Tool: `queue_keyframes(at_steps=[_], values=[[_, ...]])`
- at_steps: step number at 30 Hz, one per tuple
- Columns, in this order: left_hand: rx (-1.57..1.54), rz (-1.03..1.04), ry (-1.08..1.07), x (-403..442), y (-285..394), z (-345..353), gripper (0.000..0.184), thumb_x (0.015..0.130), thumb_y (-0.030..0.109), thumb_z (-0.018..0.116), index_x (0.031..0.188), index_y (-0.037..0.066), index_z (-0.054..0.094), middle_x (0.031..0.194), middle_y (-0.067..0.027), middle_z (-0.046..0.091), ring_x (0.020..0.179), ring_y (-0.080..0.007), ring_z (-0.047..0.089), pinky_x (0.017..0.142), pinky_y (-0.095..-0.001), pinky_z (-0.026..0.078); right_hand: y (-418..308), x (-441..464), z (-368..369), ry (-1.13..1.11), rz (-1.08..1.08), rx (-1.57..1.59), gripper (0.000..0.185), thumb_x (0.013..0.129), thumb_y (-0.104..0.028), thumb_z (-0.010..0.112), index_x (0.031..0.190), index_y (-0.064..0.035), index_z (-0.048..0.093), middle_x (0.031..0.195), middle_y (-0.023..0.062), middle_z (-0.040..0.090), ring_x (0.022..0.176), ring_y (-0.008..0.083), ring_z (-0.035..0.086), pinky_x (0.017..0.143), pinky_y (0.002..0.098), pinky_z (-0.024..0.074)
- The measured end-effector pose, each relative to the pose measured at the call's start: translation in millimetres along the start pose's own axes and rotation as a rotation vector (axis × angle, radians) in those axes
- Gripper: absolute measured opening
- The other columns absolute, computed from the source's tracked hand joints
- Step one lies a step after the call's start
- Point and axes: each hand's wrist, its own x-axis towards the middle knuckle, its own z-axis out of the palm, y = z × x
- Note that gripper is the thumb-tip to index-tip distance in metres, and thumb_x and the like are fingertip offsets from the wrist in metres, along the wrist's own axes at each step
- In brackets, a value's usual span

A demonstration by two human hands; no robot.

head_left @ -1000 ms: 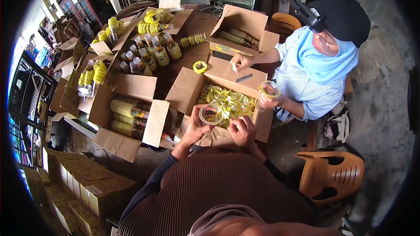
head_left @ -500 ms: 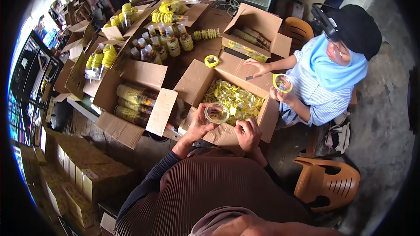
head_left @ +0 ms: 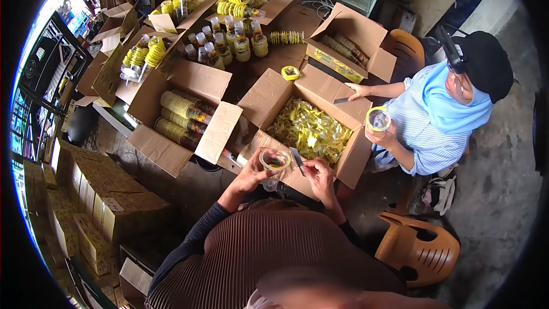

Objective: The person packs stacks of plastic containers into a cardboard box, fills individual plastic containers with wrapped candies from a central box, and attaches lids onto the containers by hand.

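Observation:
My left hand [head_left: 249, 176] is wrapped round a clear plastic cup [head_left: 274, 153], its round mouth tilted up toward me and dark printing showing on it. Just right of the cup, my right hand [head_left: 321, 180] grips a thin, flat blade [head_left: 297, 161] that points up and to the left. Both hands are above the near flaps of an open cardboard box [head_left: 264, 98]. Inside that box lies a heap of yellow plastic scraps [head_left: 311, 129]. Beneath my left hand, another clear cup-like piece [head_left: 269, 184] is partly hidden.
A co-worker [head_left: 437, 109] at right holds a yellow-rimmed cup [head_left: 378, 119] and a similar blade [head_left: 342, 100]. Boxes of stacked cups [head_left: 183, 117] stand left and back right. A yellow ring [head_left: 290, 72] rests behind the scrap box. An orange chair [head_left: 420, 249] is at lower right.
The blade now shows plainly in my right hand, beside the cup. My left hand has tilted the cup and moved it slightly left and down. The co-worker's free-side hand has shifted, and the view has turned.

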Motion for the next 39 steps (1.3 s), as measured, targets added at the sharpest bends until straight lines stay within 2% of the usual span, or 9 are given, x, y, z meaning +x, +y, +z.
queue_keyframes(at_steps=[2, 10, 12, 14, 19, 24, 28, 35, 39], values=[[-0.029, -0.042, -0.046, -6.8, 6.7, 1.1, 0.055, 0.08, 0.004, 0.071, 0.125, 0.005, 0.041, 0.118, -0.0063, 0.053, 0.113, -0.0153, 0.052, 0.094, -0.0309, 0.045, 5.3, -1.1, -1.0, -0.024, 0.099, -0.127, 0.007, 0.084, 0.0, 0.064, 0.09, 0.001, 0.064, 0.081, 0.0098, 0.061, 0.066, 0.0168, 0.062, 0.059, 0.0264, 0.049], [0.089, 0.035, 0.175, -12.9, 14.4, -9.8, 0.072, 0.078, 0.0, 0.07, 0.136, 0.007, 0.028, 0.116, -0.0102, 0.055, 0.11, -0.0197, 0.054, 0.093, -0.0317, 0.046, 21.8, -18.1, 4.4, 0.008, 0.108, -0.308, 0.01, 0.08, -0.004, 0.067, 0.089, -0.0024, 0.065, 0.082, 0.0109, 0.063, 0.069, 0.0227, 0.064, 0.061, 0.0311, 0.0493], [0.092, 0.094, 0.178, -10.7, 8.4, -17.4, 0.081, 0.075, -0.004, 0.069, 0.141, 0.009, 0.023, 0.118, -0.012, 0.053, 0.113, -0.0235, 0.053, 0.094, -0.035, 0.046, 24.9, -21.1, 6.4, 0.014, 0.045, -0.352, 0.008, 0.081, -0.004, 0.067, 0.088, -0.0003, 0.065, 0.077, 0.0108, 0.062, 0.067, 0.0196, 0.062, 0.06, 0.0294, 0.0483], [0.178, 0.084, 0.223, -8.1, 6.1, -20.0, 0.083, 0.074, -0.003, 0.07, 0.141, 0.01, 0.023, 0.119, -0.0131, 0.051, 0.115, -0.0258, 0.052, 0.094, -0.0374, 0.046, 23.9, -22.2, 7.7, 0.002, 0.068, -0.321, 0.008, 0.081, -0.005, 0.067, 0.088, -0.0018, 0.065, 0.079, 0.0115, 0.062, 0.07, 0.0234, 0.064, 0.062, 0.0324, 0.0493], [0.358, 0.01, 0.218, 1.5, 28.4, 5.5, 0.076, 0.075, -0.001, 0.07, 0.139, 0.008, 0.029, 0.119, -0.0147, 0.051, 0.114, -0.0254, 0.052, 0.096, -0.037, 0.045, 24.1, -31.2, 2.4, -0.031, 0.042, -0.412, 0.01, 0.082, -0.008, 0.065, 0.091, -0.0046, 0.065, 0.084, 0.0113, 0.062, 0.075, 0.0292, 0.063, 0.065, 0.0358, 0.0491], [0.477, 0.024, 0.152, 9.5, 35.8, 11.2, 0.069, 0.076, 0.003, 0.072, 0.135, 0.003, 0.035, 0.117, -0.0132, 0.053, 0.111, -0.023, 0.054, 0.094, -0.0339, 0.046, 29.6, -34.7, -4.9, 0.029, 0.084, -0.422, 0.01, 0.082, -0.009, 0.065, 0.091, -0.0048, 0.066, 0.083, 0.0115, 0.061, 0.075, 0.0284, 0.063, 0.064, 0.0352, 0.0485], [0.449, 0.056, 0.216, 8.9, 37.5, -2.1, 0.076, 0.074, 0.009, 0.077, 0.136, 0.002, 0.035, 0.116, -0.0124, 0.055, 0.11, -0.0216, 0.054, 0.094, -0.0341, 0.045, 25.1, -32.8, -4.0, 0.056, 0.122, -0.414, 0.009, 0.082, -0.009, 0.065, 0.09, -0.0046, 0.066, 0.082, 0.0118, 0.06, 0.073, 0.0283, 0.062, 0.063, 0.0354, 0.048], [0.777, 0.254, 0.367, 24.3, 70.5, -52.7, 0.076, 0.072, 0.009, 0.078, 0.135, 0.002, 0.036, 0.116, -0.012, 0.055, 0.11, -0.0211, 0.053, 0.09, -0.0342, 0.049, 33.3, -35.5, -0.6, 0.083, 0.152, -0.413, 0.011, 0.08, -0.007, 0.066, 0.09, -0.0023, 0.065, 0.081, 0.0121, 0.06, 0.071, 0.0271, 0.061, 0.063, 0.0346, 0.0473], [0.623, 0.365, 0.476, 36.5, 97.1, -77.9, 0.071, 0.075, 0.003, 0.074, 0.134, 0.003, 0.035, 0.122, -0.0133, 0.051, 0.111, -0.0225, 0.052, 0.089, -0.0331, 0.05, 34.3, -41.6, -4.9, 0.087, 0.255, -0.401, 0.012, 0.08, -0.008, 0.066, 0.091, -0.0043, 0.065, 0.084, 0.0116, 0.061, 0.076, 0.0278, 0.062, 0.066, 0.0353, 0.0487]])
